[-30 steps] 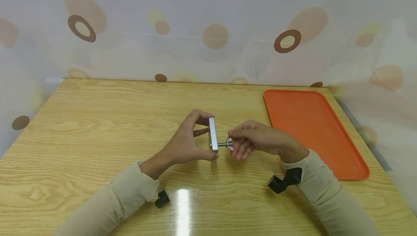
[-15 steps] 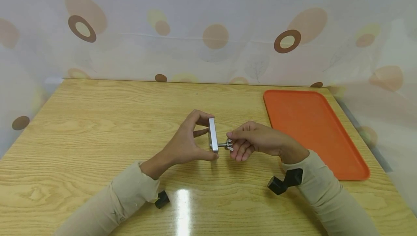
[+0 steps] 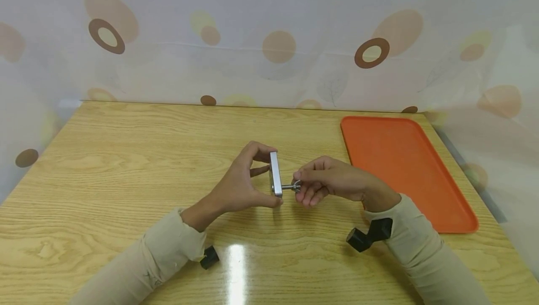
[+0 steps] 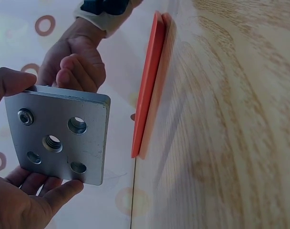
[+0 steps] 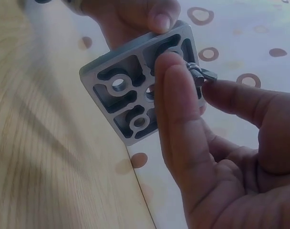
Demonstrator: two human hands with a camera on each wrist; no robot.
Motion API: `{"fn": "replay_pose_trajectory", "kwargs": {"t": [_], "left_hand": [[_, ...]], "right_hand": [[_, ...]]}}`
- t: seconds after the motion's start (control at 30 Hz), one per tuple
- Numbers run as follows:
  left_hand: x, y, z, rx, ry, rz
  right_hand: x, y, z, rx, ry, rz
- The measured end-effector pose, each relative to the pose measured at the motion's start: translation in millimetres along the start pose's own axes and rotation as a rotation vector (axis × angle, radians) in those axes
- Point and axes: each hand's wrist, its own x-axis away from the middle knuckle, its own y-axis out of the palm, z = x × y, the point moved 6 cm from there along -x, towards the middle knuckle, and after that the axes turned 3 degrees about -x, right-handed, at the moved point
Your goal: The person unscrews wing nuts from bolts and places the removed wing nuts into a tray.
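My left hand grips a square grey metal plate by opposite edges, on its side above the table. A bolt passes through one corner and sticks out to the right. Its round socket head shows on the plate's flat face in the left wrist view, beside open holes and a threaded centre hole. A wing nut sits near the bolt's free end. My right hand has thumb and fingers at the wing nut; in the right wrist view the fingers partly cover the plate's ribbed face.
An orange tray lies at the right of the wooden table. A patterned sheet stands behind the table and along its sides. Black wrist mounts sit at the sleeves.
The wing nut's wings have turned on the bolt, and my right thumb and fingers have shifted slightly around it. My left hand and the plate have stayed in place.
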Motion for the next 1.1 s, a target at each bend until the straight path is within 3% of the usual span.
{"fn": "replay_pose_trajectory", "kwargs": {"t": [0.33, 0.7, 0.83, 0.93, 1.1], "left_hand": [[-0.6, 0.7, -0.5, -0.002, 0.006, -0.005], [-0.3, 0.2, -0.9, -0.011, 0.009, 0.0], [-0.4, 0.4, -0.4, -0.015, 0.02, 0.0], [-0.4, 0.8, -0.1, -0.017, 0.028, -0.001], [-0.9, 1.2, -0.7, -0.012, 0.019, -0.003]], "right_hand": [[1.2, -2.6, -1.8, 0.091, -0.037, 0.015], [1.7, 2.0, -5.9, 0.088, -0.094, -0.052], [0.9, -1.5, -3.6, 0.119, -0.04, 0.019], [-0.7, -4.1, 0.8, 0.072, 0.027, 0.067], [-3.3, -1.6, 7.1, -0.032, 0.081, 0.037]]}}
